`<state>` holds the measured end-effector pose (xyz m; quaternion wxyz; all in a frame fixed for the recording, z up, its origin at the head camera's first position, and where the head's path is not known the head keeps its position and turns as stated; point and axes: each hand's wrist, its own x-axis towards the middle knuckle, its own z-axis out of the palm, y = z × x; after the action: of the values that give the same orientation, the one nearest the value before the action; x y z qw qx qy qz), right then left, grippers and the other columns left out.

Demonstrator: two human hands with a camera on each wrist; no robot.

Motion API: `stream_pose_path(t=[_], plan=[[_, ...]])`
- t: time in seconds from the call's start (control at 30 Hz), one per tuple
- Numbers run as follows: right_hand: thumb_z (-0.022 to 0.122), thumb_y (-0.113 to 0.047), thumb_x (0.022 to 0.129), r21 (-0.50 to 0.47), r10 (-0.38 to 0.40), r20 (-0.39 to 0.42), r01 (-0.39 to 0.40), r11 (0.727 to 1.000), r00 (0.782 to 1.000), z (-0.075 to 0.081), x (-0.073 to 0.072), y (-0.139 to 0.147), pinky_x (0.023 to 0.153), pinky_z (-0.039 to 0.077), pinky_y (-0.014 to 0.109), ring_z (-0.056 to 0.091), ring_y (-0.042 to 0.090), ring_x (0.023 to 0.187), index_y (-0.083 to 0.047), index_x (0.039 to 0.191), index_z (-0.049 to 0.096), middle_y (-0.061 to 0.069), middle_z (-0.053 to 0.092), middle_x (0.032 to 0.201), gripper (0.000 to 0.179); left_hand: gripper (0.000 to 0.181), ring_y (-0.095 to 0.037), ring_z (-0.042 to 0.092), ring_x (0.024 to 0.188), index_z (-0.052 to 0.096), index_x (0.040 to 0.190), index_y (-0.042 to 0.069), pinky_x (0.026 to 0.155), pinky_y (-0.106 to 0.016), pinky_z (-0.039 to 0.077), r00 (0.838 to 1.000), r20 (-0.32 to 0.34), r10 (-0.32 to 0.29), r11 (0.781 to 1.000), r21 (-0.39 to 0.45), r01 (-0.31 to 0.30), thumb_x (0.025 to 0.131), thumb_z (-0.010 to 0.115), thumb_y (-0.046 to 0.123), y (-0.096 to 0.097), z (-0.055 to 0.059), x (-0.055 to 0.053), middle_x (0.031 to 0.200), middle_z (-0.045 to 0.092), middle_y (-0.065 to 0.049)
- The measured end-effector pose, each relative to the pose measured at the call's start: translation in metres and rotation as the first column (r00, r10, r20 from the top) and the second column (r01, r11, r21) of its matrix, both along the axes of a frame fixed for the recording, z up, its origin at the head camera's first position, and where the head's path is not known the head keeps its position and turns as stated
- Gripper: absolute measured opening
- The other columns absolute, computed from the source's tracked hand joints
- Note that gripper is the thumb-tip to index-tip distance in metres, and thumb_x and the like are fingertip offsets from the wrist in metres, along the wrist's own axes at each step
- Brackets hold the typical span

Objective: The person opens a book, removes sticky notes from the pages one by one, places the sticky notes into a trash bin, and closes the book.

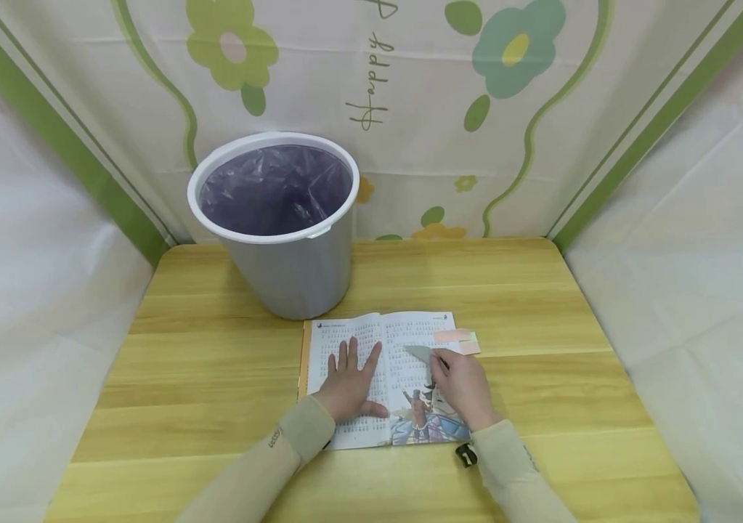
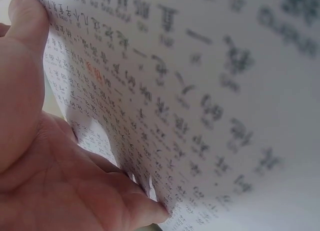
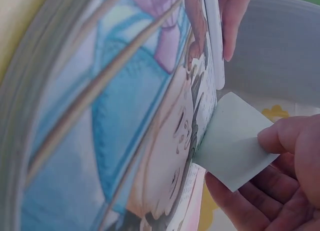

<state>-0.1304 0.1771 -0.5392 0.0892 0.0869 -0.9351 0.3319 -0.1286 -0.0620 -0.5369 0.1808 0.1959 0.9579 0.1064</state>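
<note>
An open book (image 1: 410,374) lies on the table, with printed text on both pages and a coloured picture low on the right page. My left hand (image 1: 349,385) rests on the left page (image 2: 150,111), fingers spread and thumb toward the fold. Between the thumb and fingers of my right hand (image 1: 465,385) is a pale green sticky note (image 3: 235,141), one corner of it right at the right page. Pinkish sticky tabs (image 1: 469,348) stick out past the book's right edge, one with a green end.
A grey bin (image 1: 293,276) with a white rim and a dark plastic liner stands behind the book, to the left. The wooden table (image 1: 580,407) ends at a flower-printed cloth (image 1: 371,196) at the back, with white sheets on both sides.
</note>
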Motion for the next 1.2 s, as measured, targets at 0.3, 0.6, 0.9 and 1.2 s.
stream_pose_path(t=[0.3,0.6,0.9,1.2], plan=[[0.066,-0.013,0.093,-0.007,-0.031,-0.052,0.030,1.000,0.998,0.004,-0.002,0.004,0.049,0.045,0.029,0.054,0.011,0.054,-0.007,0.095,0.077,0.007,0.073,0.079,0.013,0.123,-0.055,0.002,0.143,0.003,0.161,0.015,0.111,-0.067,0.018,1.000,-0.003,-0.003,1.000,-0.001,0.003,0.070,0.066,0.071,0.000,0.002,0.001,0.157,0.000,-0.037],[0.066,-0.009,0.093,-0.046,-0.033,-0.079,0.029,0.999,0.996,0.010,-0.002,0.009,0.049,0.045,0.026,0.051,0.008,0.054,-0.002,0.098,0.077,0.008,0.072,0.077,0.014,0.123,-0.055,0.001,0.143,0.002,0.161,0.016,0.111,-0.067,0.017,1.000,0.012,-0.001,1.000,0.009,0.001,0.071,0.066,0.070,0.000,0.005,0.001,0.157,-0.001,-0.037],[0.064,-0.012,0.095,-0.065,-0.059,-0.045,0.056,0.996,0.997,0.012,-0.005,0.019,0.047,0.044,0.025,0.051,0.008,0.051,-0.003,0.097,0.075,0.006,0.069,0.071,0.015,0.123,-0.054,0.000,0.143,0.000,0.161,0.018,0.111,-0.067,0.017,1.000,0.017,0.003,1.000,0.008,-0.004,0.070,0.066,0.070,0.000,0.002,0.001,0.157,-0.003,-0.036],[0.064,-0.013,0.096,-0.070,-0.074,-0.038,0.071,0.995,0.997,0.016,-0.006,0.025,0.056,0.055,0.033,0.065,0.015,0.062,-0.001,0.102,0.075,0.011,0.073,0.080,0.018,0.124,-0.054,-0.001,0.143,0.000,0.161,0.017,0.111,-0.067,0.016,1.000,0.012,0.005,1.000,0.014,-0.005,0.070,0.066,0.070,0.000,0.001,0.001,0.157,-0.004,-0.036]])
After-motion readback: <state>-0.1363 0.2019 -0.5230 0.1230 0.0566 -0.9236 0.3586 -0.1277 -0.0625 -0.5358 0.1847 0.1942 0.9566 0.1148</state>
